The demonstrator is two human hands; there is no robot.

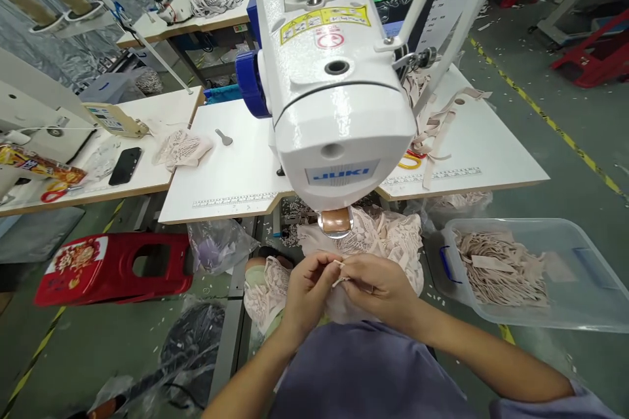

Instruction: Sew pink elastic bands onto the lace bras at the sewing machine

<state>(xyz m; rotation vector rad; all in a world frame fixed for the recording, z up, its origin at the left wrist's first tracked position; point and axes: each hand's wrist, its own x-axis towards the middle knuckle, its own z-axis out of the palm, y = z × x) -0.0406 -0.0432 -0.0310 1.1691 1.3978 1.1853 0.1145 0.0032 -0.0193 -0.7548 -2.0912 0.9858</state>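
Note:
Close together in front of my lap, both hands pinch a small pale edge of the beige lace fabric (363,232). My left hand (312,288) is closed, with thumb and forefinger meeting on it. My right hand (381,285) is closed too and grips it from the other side; its lower fingers are partly hidden. The lace lies bunched over my lap and below the white sewing machine head (339,118). A brown, metal-rimmed piece (337,221) sits at the machine's lower front, just above my hands.
Yellow-handled scissors (410,160) and beige straps (437,131) lie on the white table (506,157). At right, a clear plastic bin (580,262) holds a bundle of straps. To the left are a red stool (118,268), a phone (125,165) and another lace piece (181,148).

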